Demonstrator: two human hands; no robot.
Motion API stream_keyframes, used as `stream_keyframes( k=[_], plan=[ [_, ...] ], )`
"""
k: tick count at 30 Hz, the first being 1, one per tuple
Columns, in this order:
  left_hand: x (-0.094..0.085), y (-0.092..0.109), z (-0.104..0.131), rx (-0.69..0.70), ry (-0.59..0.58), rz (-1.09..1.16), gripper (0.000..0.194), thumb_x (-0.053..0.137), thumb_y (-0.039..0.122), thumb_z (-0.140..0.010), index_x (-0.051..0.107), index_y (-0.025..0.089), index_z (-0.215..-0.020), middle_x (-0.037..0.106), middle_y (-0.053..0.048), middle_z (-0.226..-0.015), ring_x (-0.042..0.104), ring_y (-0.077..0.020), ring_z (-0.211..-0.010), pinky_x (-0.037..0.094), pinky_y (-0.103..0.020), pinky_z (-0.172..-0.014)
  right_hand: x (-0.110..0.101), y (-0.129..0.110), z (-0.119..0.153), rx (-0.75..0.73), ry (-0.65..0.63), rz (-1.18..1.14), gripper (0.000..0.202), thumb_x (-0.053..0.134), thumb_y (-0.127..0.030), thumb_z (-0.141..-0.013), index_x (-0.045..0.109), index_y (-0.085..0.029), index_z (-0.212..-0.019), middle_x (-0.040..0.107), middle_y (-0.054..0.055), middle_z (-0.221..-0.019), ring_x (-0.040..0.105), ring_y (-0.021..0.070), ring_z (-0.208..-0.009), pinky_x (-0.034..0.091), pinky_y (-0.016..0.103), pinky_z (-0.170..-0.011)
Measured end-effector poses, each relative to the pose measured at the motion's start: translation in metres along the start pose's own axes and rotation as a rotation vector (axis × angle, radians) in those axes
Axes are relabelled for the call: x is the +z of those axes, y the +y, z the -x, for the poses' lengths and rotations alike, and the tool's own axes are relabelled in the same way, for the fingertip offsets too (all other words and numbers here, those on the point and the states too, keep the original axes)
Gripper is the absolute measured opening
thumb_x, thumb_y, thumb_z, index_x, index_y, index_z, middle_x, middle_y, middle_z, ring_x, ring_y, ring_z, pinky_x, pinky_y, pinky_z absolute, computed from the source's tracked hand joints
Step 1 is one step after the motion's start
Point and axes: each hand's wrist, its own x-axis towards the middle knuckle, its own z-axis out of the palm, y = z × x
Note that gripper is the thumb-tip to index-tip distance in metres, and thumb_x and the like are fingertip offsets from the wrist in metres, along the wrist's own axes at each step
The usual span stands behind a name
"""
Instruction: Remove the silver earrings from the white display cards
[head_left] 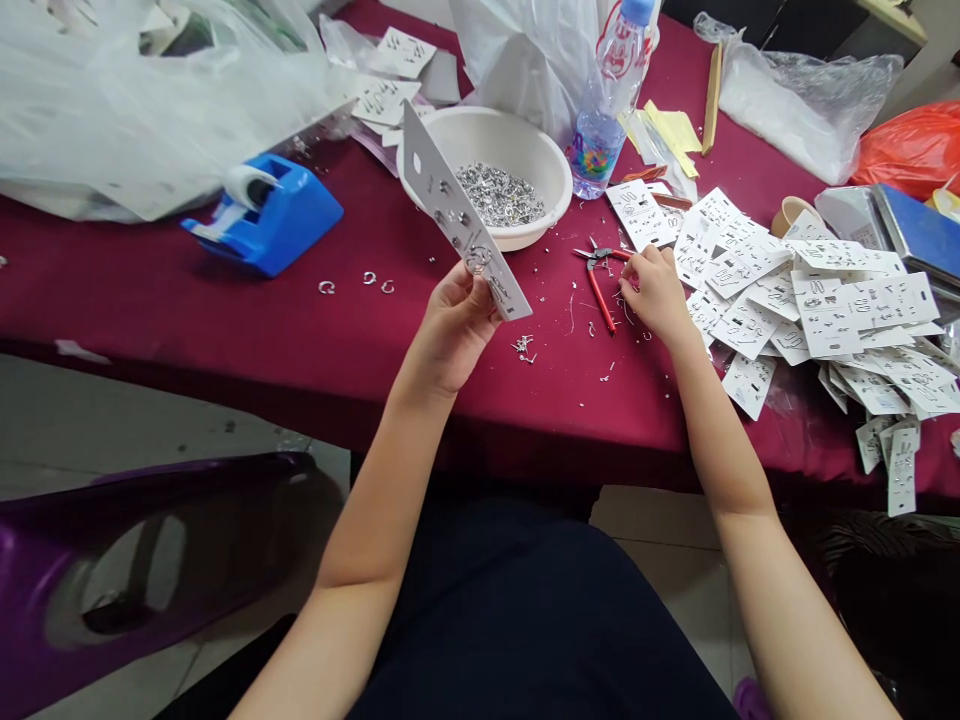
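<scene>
My left hand (459, 325) grips the lower end of a white earring card (454, 215), which is tilted up in front of a white bowl (517, 160) of small metal pieces. My right hand (655, 290) is over the tablecloth, its fingers bent and close together beside red-handled pliers (601, 290); whatever is at its fingertips is too small to name. Small metal bits (524, 347) are scattered near the pliers. Several loose hoops (369, 278) rest on the cloth to the left. A large heap of filled earring cards (795, 285) spreads out right of my right hand.
On the maroon table (247, 325) stand a blue tape dispenser (281, 215) at the left and a water bottle (596, 130) behind the bowl. Plastic bags (187, 90) cover the back left. A blue box (922, 230) is at the right. A purple stool (187, 550) stands below left.
</scene>
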Motion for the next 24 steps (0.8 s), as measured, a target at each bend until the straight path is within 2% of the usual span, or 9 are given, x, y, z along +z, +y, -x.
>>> stream_keyframes(
  k=[2, 5, 7, 9, 15, 19, 24],
  plan=[
    [0.0, 0.0, 0.0, 0.003, -0.002, 0.0, 0.028, 0.089, 0.039, -0.068, 0.071, 0.02, -0.078, 0.058, 0.004, -0.069, 0.052, -0.0041, -0.059, 0.05, -0.013, -0.058, -0.005, -0.008, 0.001, 0.026, 0.016, -0.219, 0.008, 0.056, -0.013, -0.083, 0.058, -0.018, -0.077, 0.055, 0.007, -0.089, 0.051, 0.0195, -0.091, 0.046, 0.042, -0.092],
    [0.001, 0.0, 0.001, 0.007, -0.021, -0.02, 0.029, 0.088, 0.041, -0.07, 0.069, 0.02, -0.078, 0.056, 0.004, -0.069, 0.051, -0.0038, -0.059, 0.05, -0.013, -0.059, -0.017, -0.024, 0.004, 0.056, -0.046, -0.705, 0.014, 0.064, -0.029, -0.084, 0.059, -0.017, -0.078, 0.055, 0.002, -0.079, 0.046, 0.01, -0.071, 0.043, 0.03, -0.071],
    [0.0, 0.0, 0.001, 0.008, -0.027, -0.044, 0.03, 0.087, 0.042, -0.071, 0.068, 0.021, -0.078, 0.053, 0.005, -0.068, 0.05, -0.0039, -0.058, 0.049, -0.013, -0.058, -0.024, -0.036, 0.008, 0.063, -0.086, -0.942, 0.025, 0.071, -0.04, -0.081, 0.061, -0.016, -0.078, 0.053, 0.0, -0.075, 0.044, 0.0073, -0.067, 0.038, 0.026, -0.064],
    [-0.001, 0.001, 0.001, 0.008, -0.026, -0.064, 0.031, 0.086, 0.043, -0.071, 0.067, 0.02, -0.077, 0.051, 0.005, -0.066, 0.049, -0.004, -0.058, 0.049, -0.013, -0.057, -0.03, -0.046, 0.011, 0.063, -0.121, -1.091, 0.031, 0.078, -0.043, -0.076, 0.063, -0.016, -0.077, 0.053, -0.002, -0.073, 0.045, 0.0059, -0.067, 0.038, 0.024, -0.064],
    [-0.001, 0.002, 0.0, -0.009, -0.037, -0.07, 0.032, 0.088, 0.043, -0.069, 0.067, 0.021, -0.078, 0.053, 0.006, -0.067, 0.052, -0.004, -0.059, 0.052, -0.012, -0.061, -0.031, -0.064, 0.02, 0.044, -0.231, -1.353, 0.034, 0.083, -0.042, -0.072, 0.059, -0.018, -0.076, 0.061, -0.001, -0.077, 0.057, 0.007, -0.07, 0.053, 0.024, -0.071],
    [0.0, 0.003, 0.001, -0.007, -0.043, -0.07, 0.031, 0.087, 0.043, -0.07, 0.067, 0.021, -0.079, 0.055, 0.005, -0.068, 0.054, -0.0041, -0.061, 0.053, -0.012, -0.062, -0.033, -0.072, 0.023, 0.048, -0.22, -1.351, 0.036, 0.085, -0.042, -0.07, 0.056, -0.02, -0.074, 0.059, -0.003, -0.073, 0.057, 0.0071, -0.068, 0.057, 0.024, -0.069],
    [0.002, 0.004, 0.002, -0.011, -0.027, -0.071, 0.03, 0.088, 0.041, -0.07, 0.066, 0.021, -0.075, 0.054, 0.005, -0.068, 0.055, -0.0037, -0.062, 0.054, -0.012, -0.063, -0.035, -0.075, 0.026, 0.13, -0.282, -1.412, 0.032, 0.085, -0.039, -0.071, 0.063, -0.017, -0.081, 0.06, -0.003, -0.073, 0.06, 0.0048, -0.065, 0.059, 0.021, -0.07]
  ],
)
